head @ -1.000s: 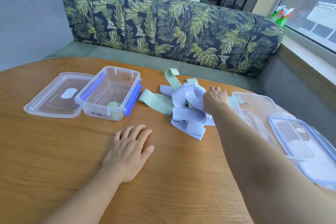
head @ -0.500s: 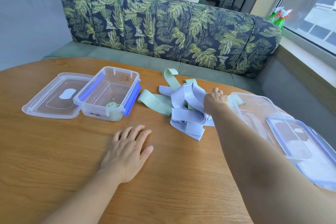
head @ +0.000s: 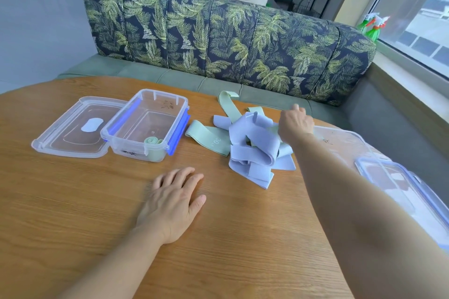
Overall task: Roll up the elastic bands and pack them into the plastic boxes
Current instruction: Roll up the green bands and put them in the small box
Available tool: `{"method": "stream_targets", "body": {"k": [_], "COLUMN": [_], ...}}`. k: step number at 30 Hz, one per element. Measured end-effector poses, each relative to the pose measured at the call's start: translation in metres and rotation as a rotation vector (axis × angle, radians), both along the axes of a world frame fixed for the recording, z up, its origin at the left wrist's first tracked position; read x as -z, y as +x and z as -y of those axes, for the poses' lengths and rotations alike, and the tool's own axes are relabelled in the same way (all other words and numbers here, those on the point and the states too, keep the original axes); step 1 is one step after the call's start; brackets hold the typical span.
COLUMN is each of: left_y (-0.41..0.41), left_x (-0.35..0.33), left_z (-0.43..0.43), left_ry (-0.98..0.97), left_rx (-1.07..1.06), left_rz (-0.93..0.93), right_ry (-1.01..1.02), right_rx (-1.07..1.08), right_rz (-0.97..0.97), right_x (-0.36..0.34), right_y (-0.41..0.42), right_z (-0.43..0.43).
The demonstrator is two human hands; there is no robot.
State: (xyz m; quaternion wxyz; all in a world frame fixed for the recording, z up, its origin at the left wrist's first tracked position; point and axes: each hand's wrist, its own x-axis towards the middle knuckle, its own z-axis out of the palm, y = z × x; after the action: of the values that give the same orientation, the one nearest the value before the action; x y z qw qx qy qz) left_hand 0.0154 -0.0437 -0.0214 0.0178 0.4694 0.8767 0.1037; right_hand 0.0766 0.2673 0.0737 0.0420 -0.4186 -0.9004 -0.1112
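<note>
- Head view: left hand (head: 173,204) lay flat, palm down and fingers spread, on the round wood-grain tabletop (head: 73,201), holding nothing; judged to be steadying the body during the reach.
- Right hand (head: 295,124) was stretched over the far right edge of the loose heap of lilac and pale-green flat elastic bands (head: 252,148), fingers curled under. Whether they pinched a band could not be told; the back of the hand hid the fingertips.
- Heap sat mid-tabletop between the two boxes, within reach of both, likely so each band could be pulled free, rolled and dropped either side.
- One pale-green band printed "30 LB" (head: 209,137) lay flat at the heap's left edge, apart from the tangle.
- Clear plastic box with blue side clips (head: 145,126) stood open at left, its clear lid (head: 73,128) touching its left side. One rolled pale-green band (head: 153,141) lay in its near corner.
- Second clear plastic box (head: 345,143) and blue-rimmed lid (head: 401,192) at right were partly covered by the right forearm and cut off by the frame edge; contents could not be made out.
- Band count in the heap unclear, layers overlapping.
</note>
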Motion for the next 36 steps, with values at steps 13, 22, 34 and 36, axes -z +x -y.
{"method": "stream_targets", "body": {"k": [13,22,34,36], "left_y": [0.000,0.003,0.030,0.031], "left_x": [0.000,-0.033,-0.138,-0.149], "left_z": [0.002,0.005,-0.020,-0.027], "left_ry": [-0.020,0.081,0.730,0.784], "left_rx": [-0.001,-0.025,-0.138,-0.164], "left_rz": [0.041,0.423,1.094,1.064], "right_ry": [-0.211,-0.529,-0.927,-0.965], "right_rx": [-0.062,-0.210,-0.452,-0.470], "right_rz": [-0.497,-0.719,-0.764,-0.762], "right_x": [-0.130,-0.205,-0.188,-0.180], "right_y": [0.017,0.059,0.066,0.064], "right_z": [0.005,0.046,0.104,0.115]}}
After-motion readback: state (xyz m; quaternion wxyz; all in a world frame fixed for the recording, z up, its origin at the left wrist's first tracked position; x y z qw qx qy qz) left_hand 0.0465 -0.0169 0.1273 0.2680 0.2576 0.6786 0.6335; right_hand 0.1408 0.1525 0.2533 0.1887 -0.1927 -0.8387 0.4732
